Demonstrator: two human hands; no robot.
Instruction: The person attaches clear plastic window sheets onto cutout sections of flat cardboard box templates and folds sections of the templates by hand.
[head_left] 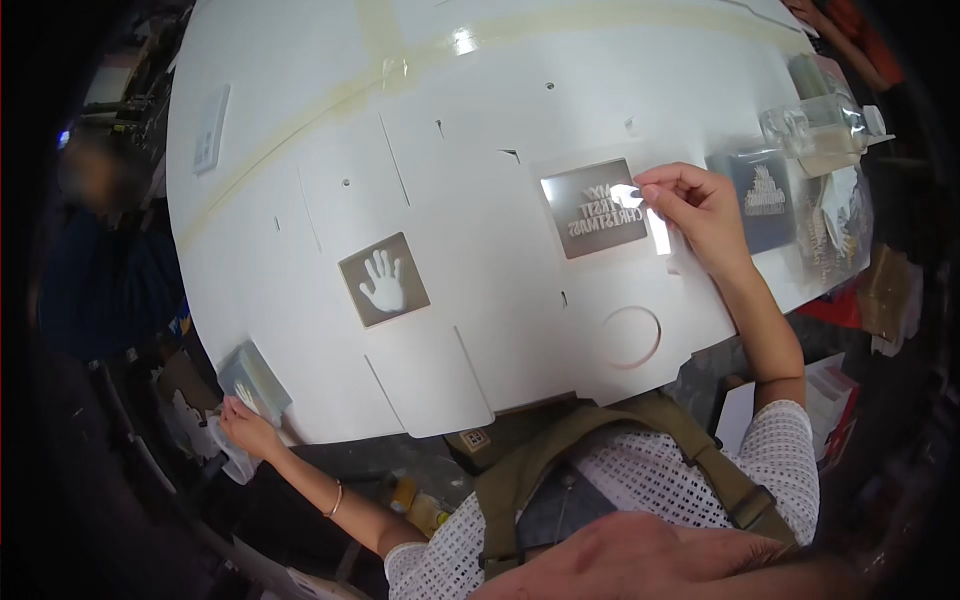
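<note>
- Right hand (697, 215), one of the wearer's two, has its thumb and forefinger drawn close together at the right edge of the lettered plate (597, 228); glare hides whether they grip it, so I cannot tell. Its other fingers curl in toward the palm.
- Right forearm runs up from the near edge of the board, with the elbow bent and the wrist over the white surface.
- Left hand (250, 428) reaches out to the side, arm extended low, fingertips at the lower corner of the left stack (262, 378). I cannot tell whether they clamp it. One bracelet (335, 499) circles that arm.
- Two square plates lie singly on the board (520, 345): the lettered plate, right of the middle, and the handprint plate (384, 279), left of it and well apart.
- Two stacks flank them: the left stack, with a hand shape, at the board's edge, and the lettered stack (752, 210), just beyond the right hand.
- One clear container (822, 125) sits near the lettered stack.
- Two other people show in part: a dark sleeve (110, 280) at left, an orange garment (866, 40) at upper right.
</note>
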